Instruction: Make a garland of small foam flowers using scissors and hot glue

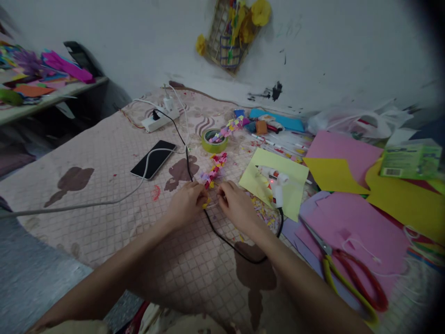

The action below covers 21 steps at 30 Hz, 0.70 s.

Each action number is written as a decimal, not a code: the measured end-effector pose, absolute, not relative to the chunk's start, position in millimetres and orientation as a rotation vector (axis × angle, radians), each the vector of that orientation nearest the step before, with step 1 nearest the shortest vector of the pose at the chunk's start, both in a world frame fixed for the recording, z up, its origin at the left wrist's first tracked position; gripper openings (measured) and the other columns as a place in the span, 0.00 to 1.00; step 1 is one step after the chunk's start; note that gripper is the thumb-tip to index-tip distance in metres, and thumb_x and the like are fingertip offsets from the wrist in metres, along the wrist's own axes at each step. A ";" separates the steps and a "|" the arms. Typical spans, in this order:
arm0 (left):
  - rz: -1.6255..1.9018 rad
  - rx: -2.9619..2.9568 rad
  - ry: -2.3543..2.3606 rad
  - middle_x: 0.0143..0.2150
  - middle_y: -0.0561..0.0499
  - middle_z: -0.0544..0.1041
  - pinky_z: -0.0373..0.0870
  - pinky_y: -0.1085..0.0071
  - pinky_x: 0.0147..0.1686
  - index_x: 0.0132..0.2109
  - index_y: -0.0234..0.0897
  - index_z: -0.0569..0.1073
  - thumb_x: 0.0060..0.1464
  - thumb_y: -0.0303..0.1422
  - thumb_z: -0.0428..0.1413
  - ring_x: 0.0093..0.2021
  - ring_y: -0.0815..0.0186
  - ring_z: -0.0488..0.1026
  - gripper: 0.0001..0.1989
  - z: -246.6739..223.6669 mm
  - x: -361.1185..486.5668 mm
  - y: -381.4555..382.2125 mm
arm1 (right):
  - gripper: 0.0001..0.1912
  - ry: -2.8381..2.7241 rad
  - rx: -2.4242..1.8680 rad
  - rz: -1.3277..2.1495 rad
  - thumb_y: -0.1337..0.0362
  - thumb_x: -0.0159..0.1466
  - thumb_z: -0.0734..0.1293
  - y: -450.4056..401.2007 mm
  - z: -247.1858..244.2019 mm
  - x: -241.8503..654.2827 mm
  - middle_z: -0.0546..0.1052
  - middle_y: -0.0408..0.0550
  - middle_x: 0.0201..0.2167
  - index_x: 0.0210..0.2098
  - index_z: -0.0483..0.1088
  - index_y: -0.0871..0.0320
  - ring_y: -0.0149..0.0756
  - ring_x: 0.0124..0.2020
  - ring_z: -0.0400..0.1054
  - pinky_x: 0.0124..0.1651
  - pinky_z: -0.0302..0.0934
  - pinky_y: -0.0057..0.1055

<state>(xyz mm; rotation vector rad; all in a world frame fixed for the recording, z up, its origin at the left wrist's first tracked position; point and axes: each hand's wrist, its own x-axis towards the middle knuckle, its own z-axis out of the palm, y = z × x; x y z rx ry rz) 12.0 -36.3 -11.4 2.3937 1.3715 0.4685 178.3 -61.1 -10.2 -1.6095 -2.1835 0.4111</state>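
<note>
My left hand (189, 202) is closed in a pinch at the lower end of a strand of small pink, yellow and lilac paper flowers (217, 162). Close beside it, my right hand (236, 204) has its fingers curled together; a thin pale string seems to run between the hands, but what the right fingers hold is hidden. Behind the strand, a second flower strand (231, 127) rests against a roll of green tape (213, 141). To the right, a white glue gun (276, 188) with a red light lies on a pale yellow sheet (252, 171).
A black cord (225, 239) passes beneath my hands. At left lie a phone (155, 160), a white cable (104, 205) and a power strip (160, 120). Large scissors (327, 250) lie on pink paper (368, 227) at right. Paper scraps (266, 213) surround the glue gun.
</note>
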 end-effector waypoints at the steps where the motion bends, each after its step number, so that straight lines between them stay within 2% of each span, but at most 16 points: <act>1: 0.476 2.385 1.371 0.30 0.48 0.73 0.64 0.67 0.35 0.29 0.35 0.70 0.50 0.23 0.51 0.34 0.63 0.68 0.06 -11.1 11.7 -36.8 | 0.05 -2.179 -1.598 0.416 0.72 0.62 0.58 -61.7 -9.7 178.5 0.70 0.47 0.35 0.34 0.63 0.58 0.35 0.36 0.65 0.37 0.58 0.29; 21: 0.571 2.372 1.328 0.32 0.48 0.73 0.64 0.67 0.36 0.31 0.35 0.70 0.52 0.23 0.51 0.35 0.63 0.68 0.06 -10.7 8.4 -38.6 | 0.05 -2.101 -1.531 0.395 0.70 0.63 0.57 -66.4 -0.6 178.9 0.70 0.47 0.35 0.35 0.63 0.57 0.36 0.36 0.65 0.37 0.58 0.30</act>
